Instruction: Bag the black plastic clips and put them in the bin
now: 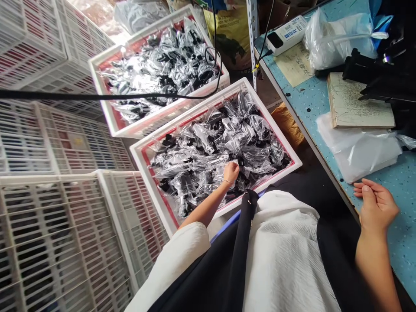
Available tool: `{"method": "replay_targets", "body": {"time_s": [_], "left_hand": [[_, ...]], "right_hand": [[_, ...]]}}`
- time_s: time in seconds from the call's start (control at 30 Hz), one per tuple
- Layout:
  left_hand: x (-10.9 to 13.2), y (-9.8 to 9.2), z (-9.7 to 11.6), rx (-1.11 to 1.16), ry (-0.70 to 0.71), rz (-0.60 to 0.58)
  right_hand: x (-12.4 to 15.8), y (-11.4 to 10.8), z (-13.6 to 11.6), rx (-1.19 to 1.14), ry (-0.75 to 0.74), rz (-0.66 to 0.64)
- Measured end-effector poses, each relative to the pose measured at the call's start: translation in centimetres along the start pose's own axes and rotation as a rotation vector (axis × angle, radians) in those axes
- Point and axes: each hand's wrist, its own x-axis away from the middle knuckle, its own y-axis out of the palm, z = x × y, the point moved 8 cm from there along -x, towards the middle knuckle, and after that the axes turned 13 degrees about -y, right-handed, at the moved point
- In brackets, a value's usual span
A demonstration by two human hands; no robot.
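My left hand [231, 172] reaches down into the near white crate [143, 149], which is full of black parts in clear plastic bags [224, 143]. Its fingers are curled around one of the bagged parts. My right hand [375, 206] rests on the edge of the blue table [399, 190] at the right, fingers loosely apart, holding nothing. Just beyond it lies a stack of clear plastic bags [360, 149].
A second white crate [107, 58] of the same bagged parts stands behind the first. Stacked white lattice crates [65, 234] fill the left side. On the table are a worn notebook [357, 102], a white device [287, 34], a bag [338, 37] and black items [386, 73]. A black cable [97, 96] crosses the view.
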Motion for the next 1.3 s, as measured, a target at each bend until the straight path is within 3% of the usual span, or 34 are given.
{"method": "replay_targets", "body": {"time_s": [0.13, 0.43, 0.53, 0.6, 0.67, 0.8, 0.87, 0.97, 1.13, 1.2, 1.3], "left_hand": [[0.4, -0.4, 0.9, -0.043, 0.026, 0.083], [-0.7, 1.5, 3.0, -0.110, 0.111, -0.003], [-0.3, 1.1, 2.5, -0.096, 0.160, -0.022], [-0.5, -0.7, 1.4, -0.081, 0.172, 0.013], [-1.9, -3.7, -0.3, -0.065, 0.130, 0.093], [-7.9, -10.6, -3.3, -0.051, 0.004, 0.245], [-11.1, -11.7, -3.9, -0.064, -0.042, 0.191], [-13.3, -10.2, -4.3, -0.071, -0.135, 0.072], [-12.4, -6.5, -3.7, -0.035, -0.252, 0.142], [-12.5, -6.4, -3.5, -0.024, -0.284, 0.163], [-12.5, -8.2, -4.9, -0.010, -0.293, 0.188]], "right_hand": [[0.0, 0.0, -0.1, 0.023, 0.004, -0.005], [-0.1, -0.1, -0.1, 0.021, -0.016, 0.001], [0.0, -0.1, 0.0, 0.014, -0.021, 0.001], [0.0, -0.1, 0.2, 0.003, -0.022, -0.008], [0.0, -0.2, 0.5, 0.000, -0.018, -0.017], [0.1, -0.3, 1.1, 0.034, 0.007, -0.034], [0.1, -0.4, 1.2, 0.044, 0.021, -0.036], [0.2, -0.5, 1.3, 0.038, 0.047, -0.030], [0.2, -0.6, 1.3, 0.022, 0.043, -0.016], [0.1, -0.6, 1.2, 0.020, 0.039, -0.021], [0.2, -0.7, 1.1, 0.045, 0.062, -0.034]]}}
